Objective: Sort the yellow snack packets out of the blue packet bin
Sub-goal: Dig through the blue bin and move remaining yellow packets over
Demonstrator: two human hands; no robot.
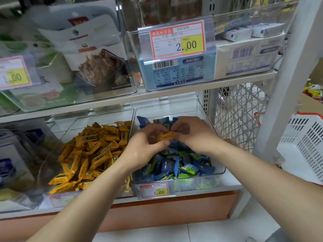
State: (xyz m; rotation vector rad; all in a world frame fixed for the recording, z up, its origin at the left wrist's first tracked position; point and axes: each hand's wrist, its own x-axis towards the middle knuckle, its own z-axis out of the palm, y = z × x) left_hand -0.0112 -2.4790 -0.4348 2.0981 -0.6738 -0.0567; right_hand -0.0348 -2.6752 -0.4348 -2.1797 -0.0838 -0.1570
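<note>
**Hands meeting over the blue packet bin (pixel 217 169), near its left wall.** The left hand (pixel 143 151) and the right hand (pixel 192 135) were together, each pinching one end of a single yellow packet (pixel 165 136). They held it just above the heap of blue packets (pixel 176 165).

We judged the chief risk to be a slip at the handover. Two fingertip pinches on a slick wrapper could release at once, and the packet would drop back among the blue ones and have to be found again.

A second risk lay on the route left. The clear wall shared with the yellow bin (pixel 104 116) stood close under the left wrist. A low carry could snag there, or push the piled yellow packets (pixel 90 154) over that bin's front rim, where the heap looked high.

Overhead, the front edge of the upper shelf (pixel 157 96) limited the lift. We saw open room above both heaps and outward past the front rims.
</note>
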